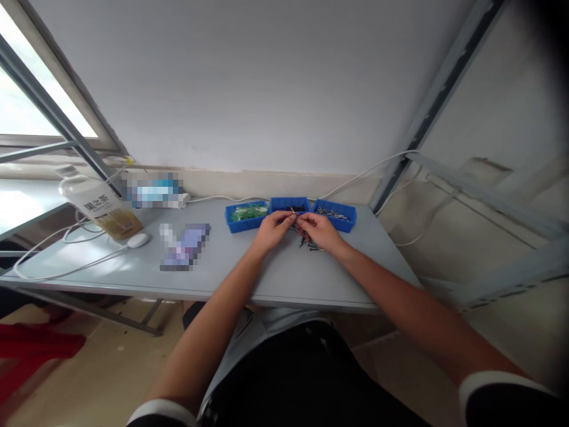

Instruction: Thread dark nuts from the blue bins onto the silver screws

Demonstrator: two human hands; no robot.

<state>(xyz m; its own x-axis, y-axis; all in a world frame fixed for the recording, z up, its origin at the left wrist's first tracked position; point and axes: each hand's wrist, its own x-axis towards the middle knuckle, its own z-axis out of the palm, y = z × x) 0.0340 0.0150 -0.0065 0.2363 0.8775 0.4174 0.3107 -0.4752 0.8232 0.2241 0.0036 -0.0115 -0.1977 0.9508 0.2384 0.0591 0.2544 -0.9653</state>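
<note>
My left hand (272, 229) and my right hand (323, 231) meet fingertip to fingertip just above the desk, both closed in a pinch. A thin metal screw (293, 209) seems to stick up from the left fingertips. What the right fingertips pinch is too small and covered to name. Below them lies a small heap of dark screws (313, 246), partly hidden by the right hand. Behind the hands stand three blue bins: the left bin (242, 226) has green pieces in clear bags, the middle bin (288, 201) dark small parts, the right bin (349, 224) silver screws.
On the grey desk (222, 279), a large tea bottle (100, 204) stands at the left beside a white computer mouse (137, 240). A blurred-out flat item (189, 246) lies nearer the hands. White cables run along the wall. A red stool (35, 350) is on the floor.
</note>
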